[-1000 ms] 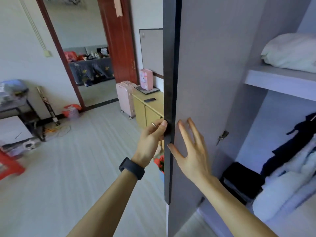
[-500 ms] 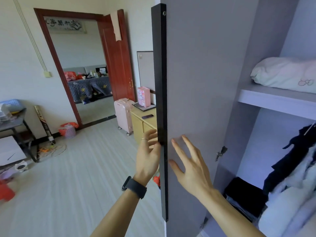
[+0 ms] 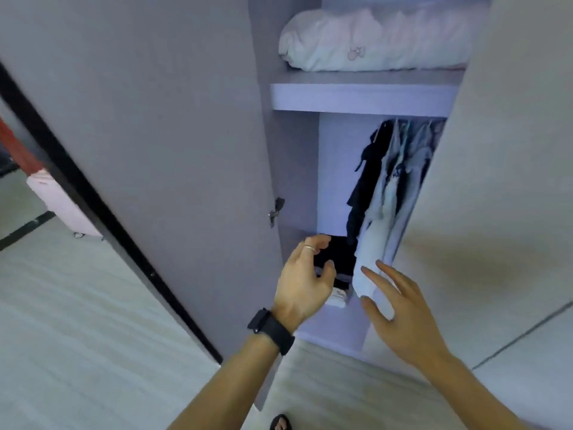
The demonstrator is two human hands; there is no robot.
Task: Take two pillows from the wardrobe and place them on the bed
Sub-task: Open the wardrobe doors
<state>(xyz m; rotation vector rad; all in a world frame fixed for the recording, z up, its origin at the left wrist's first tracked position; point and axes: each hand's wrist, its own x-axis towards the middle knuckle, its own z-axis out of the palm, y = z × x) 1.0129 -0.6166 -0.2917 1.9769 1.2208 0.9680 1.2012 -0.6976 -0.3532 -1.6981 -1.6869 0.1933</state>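
**While the wardrobe stood open, both hands hung empty below the pillow**

As the head camera looked into the open wardrobe [image 3: 297,169], a white pillow [image 3: 372,38] lay on the upper shelf [image 3: 359,96], filling most of its width, with a small pink mark on its near face. Whether a second pillow lay behind or under it could not be told.

Both hands were well below that shelf, at the lower compartment. The left hand [image 3: 305,280] held nothing; its fingers were loosely curved, thumb and forefinger forming a slack C in front of a stack of dark folded clothes [image 3: 339,256]. It wore a ring [image 3: 309,248], and a black wristband [image 3: 271,330] sat on the wrist. The right hand [image 3: 400,308] was also empty, its fingers straight and spread, just beside the bottom of a pale hanging garment [image 3: 370,259]; whether it touched the cloth was unclear.

Dark and light clothes [image 3: 390,181] hung beneath the shelf. The left door [image 3: 155,150] stood swung wide, a metal hinge [image 3: 276,209] showing at its inner edge, and the right door [image 3: 496,181] framed the opening on the other side. Beyond the left door a pink suitcase [image 3: 59,203] stood on the pale floor [image 3: 77,305]. The frame was somewhat blurred.
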